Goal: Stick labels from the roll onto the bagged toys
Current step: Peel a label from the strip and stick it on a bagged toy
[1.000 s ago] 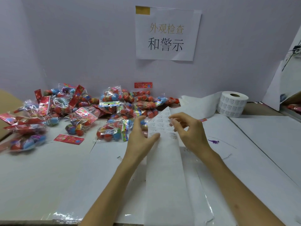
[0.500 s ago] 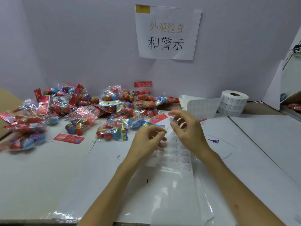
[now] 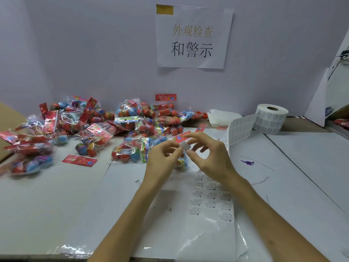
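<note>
A small white printed label point(image 3: 185, 145) is held up between my two hands above the table. My left hand point(image 3: 164, 160) pinches its lower left edge, and my right hand point(image 3: 209, 157) pinches it from the right with thumb and forefinger. The label strip point(image 3: 211, 199) lies flat below my hands and runs back in a curl point(image 3: 239, 129) to the white roll point(image 3: 270, 121) at the back right. A pile of clear bagged toys point(image 3: 132, 125) with red and blue eggs covers the back left. One bag point(image 3: 130, 154) lies just left of my left hand.
A loose red header card point(image 3: 79, 160) lies on the white tabletop at the left. A printed sign point(image 3: 192, 36) hangs on the back wall. Crumpled white backing paper point(image 3: 221, 118) sits beside the roll. A small purple mark point(image 3: 248, 163) shows on the table at the right.
The label strip, held raised a second ago, now lies flat on the table. Both hands lifted off it and came together, and a single label is now pinched between them.
</note>
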`<state>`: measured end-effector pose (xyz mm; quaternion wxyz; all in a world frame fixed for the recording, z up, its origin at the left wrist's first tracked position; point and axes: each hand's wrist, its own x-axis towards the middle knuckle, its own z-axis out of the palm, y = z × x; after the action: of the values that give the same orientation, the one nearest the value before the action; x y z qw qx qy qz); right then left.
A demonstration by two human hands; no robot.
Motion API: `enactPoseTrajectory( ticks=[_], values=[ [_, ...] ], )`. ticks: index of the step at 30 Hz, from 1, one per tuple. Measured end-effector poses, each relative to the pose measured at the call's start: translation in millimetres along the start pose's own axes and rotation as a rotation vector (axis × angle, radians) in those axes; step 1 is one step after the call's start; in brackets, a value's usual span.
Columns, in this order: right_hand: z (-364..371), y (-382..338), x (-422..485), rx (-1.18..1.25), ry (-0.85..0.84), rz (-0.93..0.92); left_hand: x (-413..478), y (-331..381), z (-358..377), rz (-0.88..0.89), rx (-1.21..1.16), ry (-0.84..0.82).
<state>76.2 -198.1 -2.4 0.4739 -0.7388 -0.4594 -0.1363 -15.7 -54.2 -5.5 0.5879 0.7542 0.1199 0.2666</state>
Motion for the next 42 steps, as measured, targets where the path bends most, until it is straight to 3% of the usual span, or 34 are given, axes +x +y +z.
enactPoseTrajectory(
  ticks=[4, 10, 14, 19, 24, 31, 37, 42],
  values=[
    [0, 3, 1, -0.036, 0.039, 0.043, -1, -3, 3, 0.103, 0.147, 0.021],
    [2, 8, 2, -0.125, 0.065, 0.01, -2, -4, 3, 0.088, 0.307, 0.098],
    [3, 9, 2, -0.108, 0.047, 0.036, 3, -11, -6, -0.032, 0.611, 0.189],
    [2, 13, 1, -0.091, -0.045, 0.252, 4, -14, -5, -0.253, 0.812, 0.04],
    [6, 16, -3, -0.114, -0.194, 0.413, 4, -11, -5, -0.235, 0.547, 0.03],
    [4, 8, 0, 0.091, -0.104, 0.365, 8, -3, -10, -0.45, -0.397, 0.011],
    [3, 0, 3, 0.316, -0.083, 0.329, 6, 0, -11, -0.425, -0.512, -0.063],
    [-4, -8, 7, 0.326, 0.058, 0.304, 12, -3, -14, -0.472, -0.592, 0.019]
  ],
)
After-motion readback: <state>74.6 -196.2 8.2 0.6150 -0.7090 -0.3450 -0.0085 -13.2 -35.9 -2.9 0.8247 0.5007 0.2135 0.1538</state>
